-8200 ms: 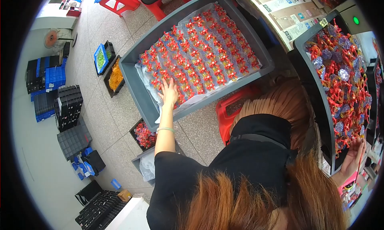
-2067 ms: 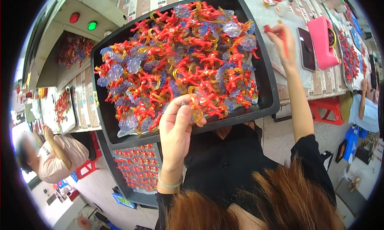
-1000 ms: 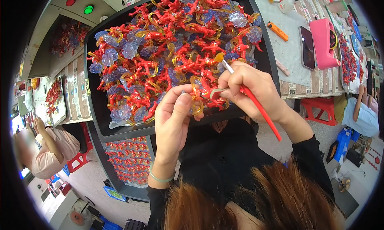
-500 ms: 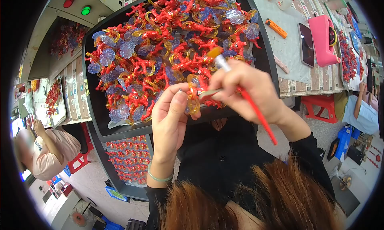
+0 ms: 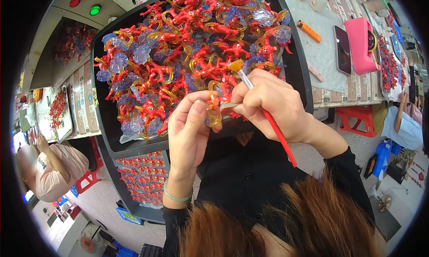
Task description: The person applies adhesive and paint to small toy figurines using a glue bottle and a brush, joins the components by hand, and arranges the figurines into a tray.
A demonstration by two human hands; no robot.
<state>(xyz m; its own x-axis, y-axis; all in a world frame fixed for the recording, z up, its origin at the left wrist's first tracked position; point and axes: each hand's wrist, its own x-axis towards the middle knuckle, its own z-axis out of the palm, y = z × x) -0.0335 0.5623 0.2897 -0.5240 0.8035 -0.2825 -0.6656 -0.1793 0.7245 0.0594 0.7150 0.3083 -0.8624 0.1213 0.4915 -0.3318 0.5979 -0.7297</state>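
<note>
My left hand (image 5: pixel 188 127) pinches a small figurine with a translucent yellow ring (image 5: pixel 215 118) and some red on it, above the near edge of the tray. Across from it, my right hand (image 5: pixel 277 107) grips a red-handled paintbrush (image 5: pixel 278 138), its yellowish bristles pointing up and away over the pile. Between the right fingertips there is also a small flat greyish-red piece (image 5: pixel 228 106), held against or very near the figurine; exact contact is unclear. Red figurines (image 5: pixel 208 69) with yellow rings and bluish clear parts fill the black tray (image 5: pixel 300 73).
Right of the tray lie an orange cutter-like tool (image 5: pixel 309 31), a phone (image 5: pixel 342 51) and a pink tape dispenser (image 5: pixel 361 46). A lower tray (image 5: pixel 143 178) holds rows of red pieces. At far left sits another person (image 5: pixel 62 167); a red stool (image 5: pixel 357 118) stands at right.
My right hand has shifted slightly left, with the small flat piece moving closer to my left fingertips. The brush has turned steeper, its handle end swinging left and a little down.
</note>
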